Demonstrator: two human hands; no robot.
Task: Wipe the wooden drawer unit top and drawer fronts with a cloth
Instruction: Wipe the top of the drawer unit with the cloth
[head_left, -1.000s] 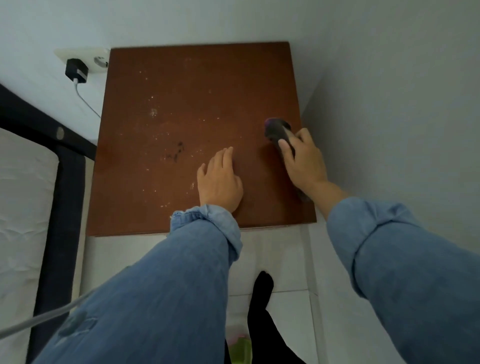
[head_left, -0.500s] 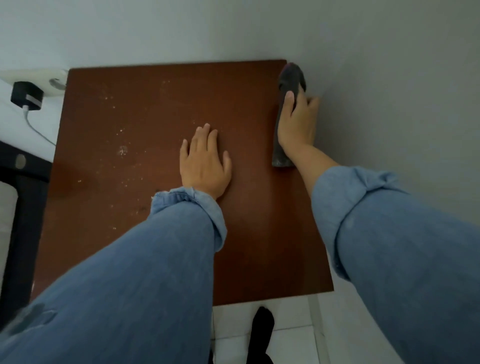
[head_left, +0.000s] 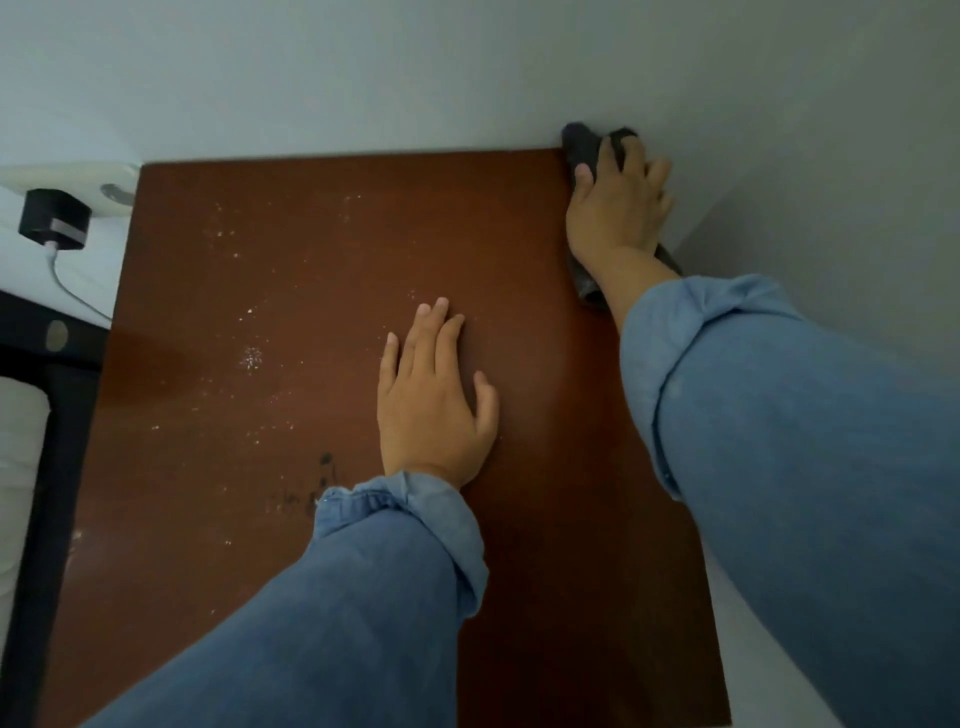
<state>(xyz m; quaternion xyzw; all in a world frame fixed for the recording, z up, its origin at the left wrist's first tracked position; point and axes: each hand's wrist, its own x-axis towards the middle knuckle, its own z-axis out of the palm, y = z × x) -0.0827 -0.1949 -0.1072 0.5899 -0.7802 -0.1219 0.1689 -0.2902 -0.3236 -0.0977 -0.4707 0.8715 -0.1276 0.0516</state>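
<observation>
The brown wooden top of the drawer unit (head_left: 311, 291) fills the middle of the view, speckled with pale dust and a few dark marks near its centre-left. My right hand (head_left: 618, 208) presses a dark grey cloth (head_left: 579, 143) onto the far right corner, against the wall; the cloth's tail (head_left: 587, 286) trails back under my wrist. My left hand (head_left: 431, 395) lies flat on the top, fingers together, holding nothing. The drawer fronts are hidden below the top.
White walls close in behind and to the right of the unit. A wall socket (head_left: 78, 192) with a black charger (head_left: 54, 221) and white cable sits at the far left. A dark bed frame (head_left: 47, 467) with white bedding runs along the left side.
My right hand has slid the cloth along the right edge from mid-way to the far right corner. The camera has moved closer over the top. My left hand stays flat.
</observation>
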